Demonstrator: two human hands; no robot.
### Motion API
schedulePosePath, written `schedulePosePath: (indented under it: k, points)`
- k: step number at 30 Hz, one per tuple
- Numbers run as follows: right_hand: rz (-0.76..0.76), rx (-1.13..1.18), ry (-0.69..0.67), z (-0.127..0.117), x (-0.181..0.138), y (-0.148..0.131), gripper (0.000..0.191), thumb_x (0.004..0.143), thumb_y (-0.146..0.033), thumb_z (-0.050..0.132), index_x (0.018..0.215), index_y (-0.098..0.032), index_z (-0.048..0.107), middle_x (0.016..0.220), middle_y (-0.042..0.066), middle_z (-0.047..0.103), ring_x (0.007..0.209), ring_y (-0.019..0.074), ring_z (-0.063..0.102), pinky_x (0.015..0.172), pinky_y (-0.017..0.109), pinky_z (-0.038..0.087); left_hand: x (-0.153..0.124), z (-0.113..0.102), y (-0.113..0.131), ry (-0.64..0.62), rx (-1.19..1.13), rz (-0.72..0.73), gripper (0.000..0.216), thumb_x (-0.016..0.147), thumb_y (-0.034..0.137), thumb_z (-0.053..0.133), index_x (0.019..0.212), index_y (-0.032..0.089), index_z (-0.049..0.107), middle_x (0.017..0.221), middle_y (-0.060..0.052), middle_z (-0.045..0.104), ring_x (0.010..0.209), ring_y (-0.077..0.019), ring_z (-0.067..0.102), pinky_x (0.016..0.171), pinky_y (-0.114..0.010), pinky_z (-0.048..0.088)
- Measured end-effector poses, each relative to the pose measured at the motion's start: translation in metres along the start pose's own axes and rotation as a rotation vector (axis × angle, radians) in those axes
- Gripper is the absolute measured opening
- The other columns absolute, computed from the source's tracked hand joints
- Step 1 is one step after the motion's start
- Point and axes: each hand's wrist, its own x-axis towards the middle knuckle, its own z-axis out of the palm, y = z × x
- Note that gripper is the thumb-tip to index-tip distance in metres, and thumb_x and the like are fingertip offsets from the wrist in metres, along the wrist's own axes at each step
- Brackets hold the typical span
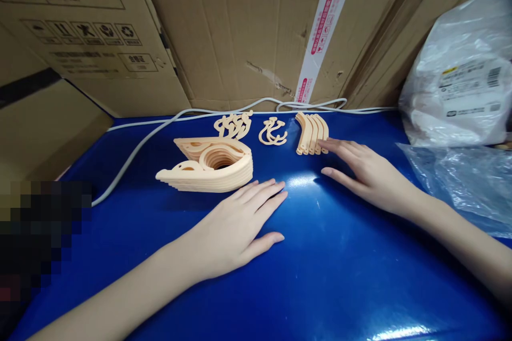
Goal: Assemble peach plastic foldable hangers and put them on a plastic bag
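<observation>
My left hand (244,224) lies on the blue tabletop with its fingers stretched out and the thumb apart, holding nothing. Just beyond its fingers stands a stack of beige pointed, U-shaped pieces (236,178) with a round opening. My right hand (360,170) is open, its fingertips at the right end of a row of curved beige strips (307,130); whether they touch cannot be made out. Between the stack and the strips lie several thin hook-shaped pieces (273,136). A small heap of similar curly pieces (234,125) sits behind the stack.
A white cable (138,154) runs along the back and down the left side of the blue table (320,277). Cardboard boxes (240,37) wall off the back and left. At right are a white plastic-wrapped package (460,74) and a clear plastic bag (460,181).
</observation>
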Motion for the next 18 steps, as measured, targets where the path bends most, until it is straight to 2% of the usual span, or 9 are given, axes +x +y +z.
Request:
schedulePosePath:
  k: [6, 10, 11, 13, 15, 16, 18]
  points:
    - [0.105, -0.041, 0.033, -0.002, 0.0, 0.011, 0.05, 0.1, -0.049, 0.039, 0.132, -0.014, 0.054, 0.122, 0.015, 0.065, 0.109, 0.0319, 0.062, 0.094, 0.052, 0.049, 0.0, 0.0, -0.001, 0.001, -0.016, -0.003, 0.058, 0.101, 0.048, 0.042, 0.148, 0.013, 0.04, 0.155, -0.012, 0.04, 0.143, -0.0289, 0.039, 0.117, -0.048, 0.037]
    - [0.129, -0.084, 0.035, -0.001, -0.001, 0.014, 0.05, 0.099, -0.051, 0.036, 0.13, -0.019, 0.059, 0.135, 0.016, 0.055, 0.118, 0.034, 0.057, 0.098, 0.053, 0.047, -0.001, 0.001, -0.001, -0.012, -0.025, -0.006, 0.059, 0.102, 0.048, 0.04, 0.148, 0.013, 0.039, 0.156, -0.011, 0.039, 0.144, -0.0285, 0.038, 0.117, -0.048, 0.037]
    - [0.153, -0.098, 0.03, -0.001, -0.001, 0.015, 0.049, 0.099, -0.052, 0.035, 0.125, -0.019, 0.062, 0.133, 0.015, 0.056, 0.115, 0.0333, 0.059, 0.094, 0.051, 0.049, -0.001, 0.001, -0.001, -0.015, -0.026, -0.007, 0.059, 0.102, 0.048, 0.04, 0.149, 0.013, 0.039, 0.156, -0.011, 0.039, 0.144, -0.0284, 0.037, 0.117, -0.048, 0.037]
    - [0.239, -0.154, 0.03, -0.001, -0.002, 0.017, 0.05, 0.098, -0.057, 0.034, 0.108, -0.021, 0.067, 0.116, 0.013, 0.064, 0.094, 0.0292, 0.066, 0.074, 0.043, 0.053, -0.001, 0.001, -0.001, -0.021, -0.026, -0.009, 0.058, 0.102, 0.048, 0.04, 0.149, 0.013, 0.039, 0.157, -0.011, 0.038, 0.144, -0.0281, 0.037, 0.118, -0.048, 0.036]
    - [0.328, -0.223, 0.049, -0.001, -0.002, 0.017, 0.054, 0.095, -0.065, 0.032, 0.093, -0.021, 0.064, 0.096, 0.009, 0.067, 0.072, 0.0253, 0.065, 0.055, 0.036, 0.046, -0.001, 0.002, -0.001, -0.025, -0.025, -0.008, 0.058, 0.102, 0.047, 0.04, 0.149, 0.013, 0.038, 0.157, -0.01, 0.037, 0.145, -0.0279, 0.036, 0.118, -0.049, 0.036]
    - [0.36, -0.256, 0.061, -0.002, -0.002, 0.017, 0.056, 0.093, -0.069, 0.031, 0.09, -0.022, 0.062, 0.092, 0.008, 0.066, 0.067, 0.0246, 0.064, 0.05, 0.035, 0.042, -0.001, 0.002, -0.001, -0.027, -0.025, -0.009, 0.058, 0.102, 0.047, 0.041, 0.149, 0.013, 0.038, 0.157, -0.01, 0.037, 0.145, -0.0278, 0.036, 0.118, -0.049, 0.036]
    - [0.403, -0.299, 0.055, -0.003, -0.002, 0.016, 0.06, 0.09, -0.073, 0.03, 0.098, -0.021, 0.059, 0.095, 0.009, 0.065, 0.068, 0.026, 0.064, 0.05, 0.034, 0.04, -0.001, 0.002, -0.001, -0.027, -0.025, -0.013, 0.058, 0.102, 0.046, 0.041, 0.149, 0.013, 0.038, 0.157, -0.011, 0.037, 0.145, -0.0279, 0.036, 0.118, -0.049, 0.036]
